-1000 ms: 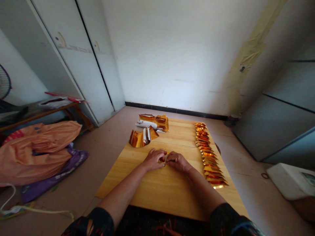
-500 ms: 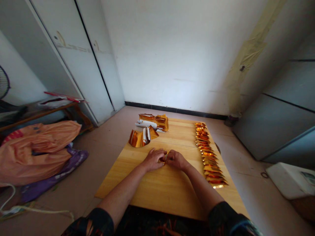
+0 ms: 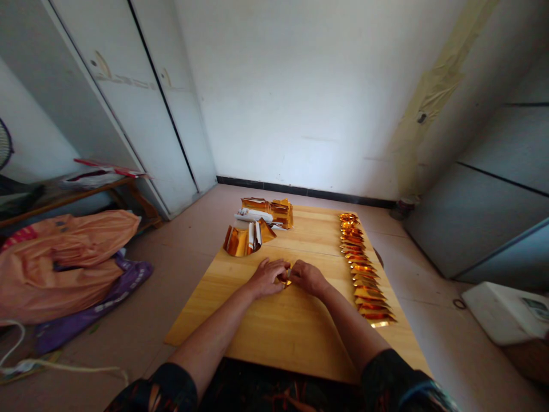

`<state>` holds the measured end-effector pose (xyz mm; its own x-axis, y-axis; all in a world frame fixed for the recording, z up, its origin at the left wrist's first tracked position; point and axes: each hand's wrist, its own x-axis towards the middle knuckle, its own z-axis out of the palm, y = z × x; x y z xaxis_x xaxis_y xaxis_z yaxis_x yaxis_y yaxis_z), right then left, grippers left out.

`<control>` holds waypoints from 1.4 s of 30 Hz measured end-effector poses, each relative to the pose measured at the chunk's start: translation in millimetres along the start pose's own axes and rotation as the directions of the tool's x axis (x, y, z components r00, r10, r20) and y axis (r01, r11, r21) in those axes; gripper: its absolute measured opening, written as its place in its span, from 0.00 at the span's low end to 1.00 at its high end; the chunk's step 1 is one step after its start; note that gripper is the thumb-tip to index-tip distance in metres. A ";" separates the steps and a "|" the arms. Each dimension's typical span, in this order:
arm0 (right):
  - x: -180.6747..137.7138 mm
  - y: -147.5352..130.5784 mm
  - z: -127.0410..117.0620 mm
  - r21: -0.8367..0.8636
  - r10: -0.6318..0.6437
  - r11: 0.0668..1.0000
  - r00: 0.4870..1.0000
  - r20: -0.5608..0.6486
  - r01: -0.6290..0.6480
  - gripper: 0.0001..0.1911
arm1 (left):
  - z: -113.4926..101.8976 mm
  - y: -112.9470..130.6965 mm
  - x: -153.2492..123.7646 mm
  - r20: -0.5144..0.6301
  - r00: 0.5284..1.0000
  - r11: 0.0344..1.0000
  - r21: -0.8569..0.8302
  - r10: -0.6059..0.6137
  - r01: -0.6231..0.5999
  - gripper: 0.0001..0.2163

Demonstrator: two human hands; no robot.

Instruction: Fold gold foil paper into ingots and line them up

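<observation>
At the middle of the wooden table [image 3: 257, 326], my left hand [image 3: 269, 277] and my right hand [image 3: 307, 276] meet around a small piece of gold foil paper [image 3: 287, 281]. Fingers of both hands are closed on it, and they hide most of its shape. Beyond my left hand lie curled gold foil sheets [image 3: 238, 242] with white edges showing. Behind those is a stack of gold foil paper [image 3: 281, 213] beside a white roll or bundle [image 3: 254, 216]. To the right of my right hand runs a long row of folded gold foil pieces [image 3: 363, 269], overlapping one another.
Left of the table, an orange cloth or bag [image 3: 64, 263] and a purple bag [image 3: 98, 309] lie on the floor near a low wooden bench [image 3: 98, 189]. A white box [image 3: 506, 313] stands at the right. Wall and cabinets [image 3: 171, 114] rise behind.
Both hands stay in nearly the same place. A little more gold foil shows between the fingers, and the right hand's fingers have shifted slightly. The view has moved a touch.
</observation>
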<state>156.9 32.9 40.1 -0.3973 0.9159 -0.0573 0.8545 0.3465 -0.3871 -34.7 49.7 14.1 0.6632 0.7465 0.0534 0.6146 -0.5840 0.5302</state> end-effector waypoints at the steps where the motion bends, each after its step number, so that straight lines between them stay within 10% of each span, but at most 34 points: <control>1: -0.2 -3.3 -0.2 -0.052 0.013 0.999 1.000 0.006 -0.013 0.11 | 0.1 -0.5 0.1 0.000 1.000 1.000 -0.002 -0.001 0.001 0.06; 16: -3.0 -15.8 9.6 -0.331 0.017 0.943 1.000 -0.012 -0.020 0.16 | 4.2 -5.9 -0.7 0.008 1.000 1.000 0.018 0.013 -0.013 0.10; 42: -7.3 6.9 16.0 0.173 0.091 0.983 0.974 -0.206 -0.055 0.03 | -7.4 5.3 -2.6 0.038 0.999 1.000 0.008 0.004 -0.004 0.06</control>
<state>160.3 25.4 23.1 -0.2407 0.9656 0.0988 0.8041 0.2554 -0.5369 -36.3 47.0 23.1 0.6810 0.7319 0.0236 0.6153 -0.5894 0.5235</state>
